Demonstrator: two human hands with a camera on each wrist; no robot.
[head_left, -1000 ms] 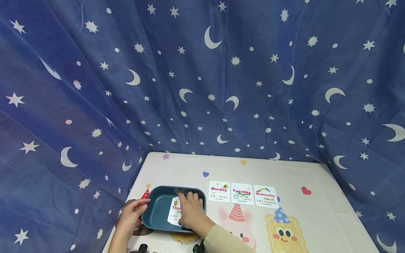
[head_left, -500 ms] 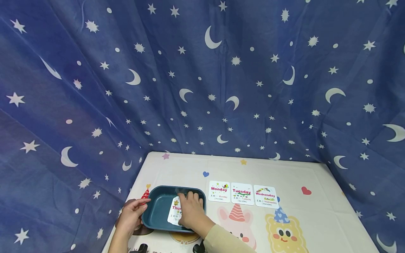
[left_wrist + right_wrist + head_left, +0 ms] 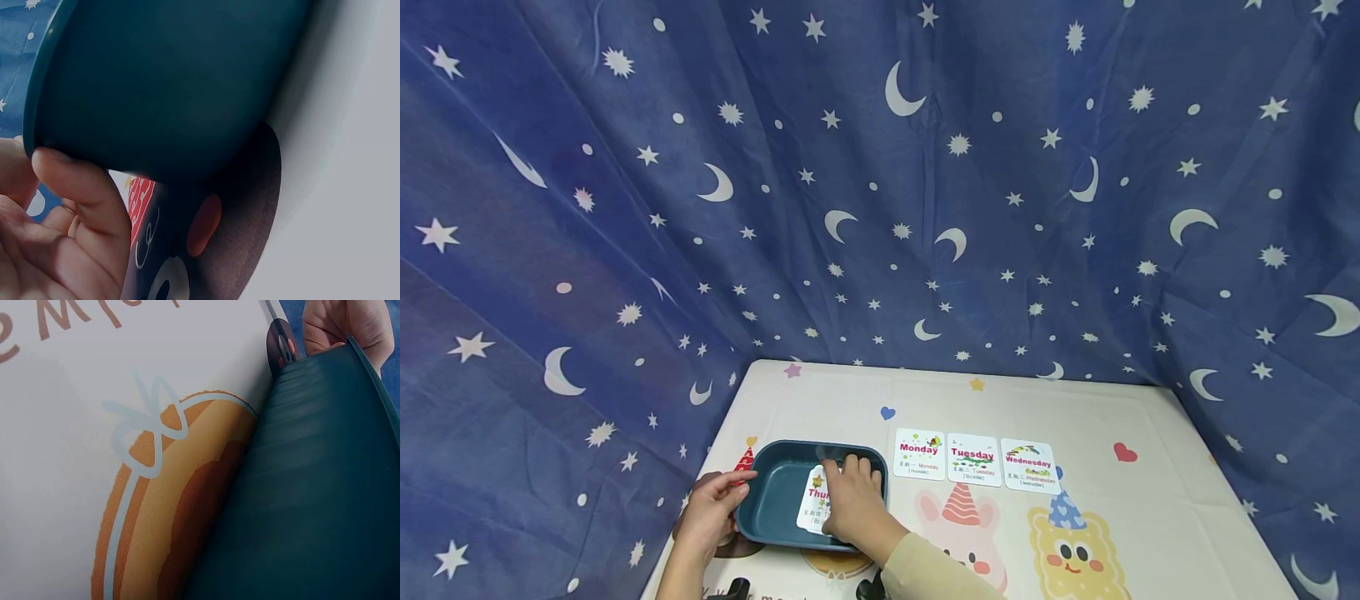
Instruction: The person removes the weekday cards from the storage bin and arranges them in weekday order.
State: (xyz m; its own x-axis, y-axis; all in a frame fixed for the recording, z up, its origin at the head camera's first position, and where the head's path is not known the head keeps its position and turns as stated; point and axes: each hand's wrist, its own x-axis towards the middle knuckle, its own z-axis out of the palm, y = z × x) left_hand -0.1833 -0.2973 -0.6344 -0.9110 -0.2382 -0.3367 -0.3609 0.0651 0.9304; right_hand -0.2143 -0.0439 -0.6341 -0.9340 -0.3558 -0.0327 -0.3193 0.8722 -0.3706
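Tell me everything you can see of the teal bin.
The teal bin is an open-topped rounded rectangle with a thin rim and plain walls, apparently plastic. It sits upright on the printed tablecloth, left of the Monday card. The left hand grips its left rim. The right hand is inside, over a white card lettered "Thu…"; the floor beneath is hidden.

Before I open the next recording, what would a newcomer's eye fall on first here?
The big blue curtain of white moons and stars, filling most of the head view behind the table. Next, the Monday card, Tuesday card and Wednesday card, in a row right of the teal box. There, the left hand holds the left end; the right hand partly covers a card starting "Thu" inside.
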